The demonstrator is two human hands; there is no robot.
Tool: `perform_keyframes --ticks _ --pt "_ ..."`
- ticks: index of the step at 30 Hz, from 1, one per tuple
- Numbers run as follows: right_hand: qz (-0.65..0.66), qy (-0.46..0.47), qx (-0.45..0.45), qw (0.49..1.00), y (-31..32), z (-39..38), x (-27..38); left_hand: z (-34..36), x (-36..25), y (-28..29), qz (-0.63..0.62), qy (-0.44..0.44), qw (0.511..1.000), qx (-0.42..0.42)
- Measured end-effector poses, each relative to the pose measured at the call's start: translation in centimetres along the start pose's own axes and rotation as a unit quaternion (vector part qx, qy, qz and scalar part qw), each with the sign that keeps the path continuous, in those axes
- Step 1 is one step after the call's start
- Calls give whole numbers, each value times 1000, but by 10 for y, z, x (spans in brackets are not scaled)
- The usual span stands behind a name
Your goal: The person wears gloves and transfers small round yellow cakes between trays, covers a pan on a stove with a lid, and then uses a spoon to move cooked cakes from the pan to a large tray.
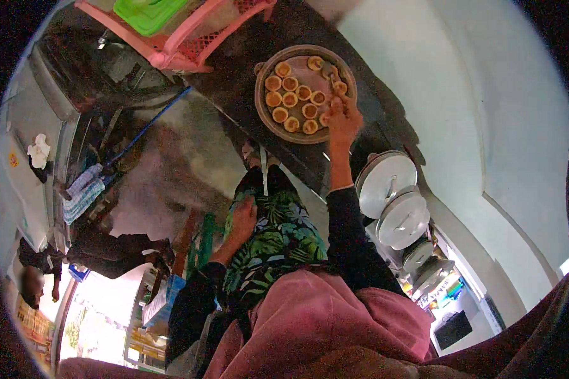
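Note:
A wide, round brown pan (305, 77) sits on the dark counter, with several small round golden pastries (289, 99) spread over its base. My right hand (344, 121) reaches over the right side of the pan, its fingers closed round a thin utensil (334, 76). The tip of that utensil is by the pastries at the upper right; its exact kind is too small to tell. Down at my lap, my left hand (242, 220) lies against the leafy green-and-black apron (275, 243), fingers loosely extended and nothing visible in it.
Several round metal lids (387, 183) hang or lean right of my right arm. Beyond the pan stands a pink plastic rack (189, 38) holding a green tray (148, 14). A pale wall (461, 114) borders the counter's right. Another person (107, 256) is at the lower left, near cloths (84, 196).

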State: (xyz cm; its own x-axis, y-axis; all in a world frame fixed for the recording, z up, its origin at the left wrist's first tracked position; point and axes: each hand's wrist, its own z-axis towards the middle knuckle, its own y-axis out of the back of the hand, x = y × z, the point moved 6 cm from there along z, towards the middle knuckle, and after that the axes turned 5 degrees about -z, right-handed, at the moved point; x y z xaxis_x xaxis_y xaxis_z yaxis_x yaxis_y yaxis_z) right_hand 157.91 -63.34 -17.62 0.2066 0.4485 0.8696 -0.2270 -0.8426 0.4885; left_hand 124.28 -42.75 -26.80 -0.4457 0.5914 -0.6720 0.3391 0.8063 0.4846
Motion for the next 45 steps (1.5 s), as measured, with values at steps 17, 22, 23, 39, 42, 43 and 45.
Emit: perform_keyframes --ticks 17,22,23,39,42,43,45 --pt "-288 93 -45 952 -5 19 9 315 -242 84 75 -223 950 -204" --pt "-130 46 -16 990 4 14 -7 333 -235 63 204 -227 939 -158" --pt "-97 47 6 994 10 9 4 335 -231 66 205 -190 951 -132" --pt "-78 28 -11 997 41 11 -17 317 -261 65 -42 -106 988 -100" --pt "22 -46 8 999 55 -4 6 315 -257 65 -5 -67 995 -80" --pt "-8 -64 2 998 63 -3 0 312 -261 66 -2 -64 995 -75" --pt "-68 -101 -10 993 77 -3 -23 301 -274 70 -17 -133 984 -114"
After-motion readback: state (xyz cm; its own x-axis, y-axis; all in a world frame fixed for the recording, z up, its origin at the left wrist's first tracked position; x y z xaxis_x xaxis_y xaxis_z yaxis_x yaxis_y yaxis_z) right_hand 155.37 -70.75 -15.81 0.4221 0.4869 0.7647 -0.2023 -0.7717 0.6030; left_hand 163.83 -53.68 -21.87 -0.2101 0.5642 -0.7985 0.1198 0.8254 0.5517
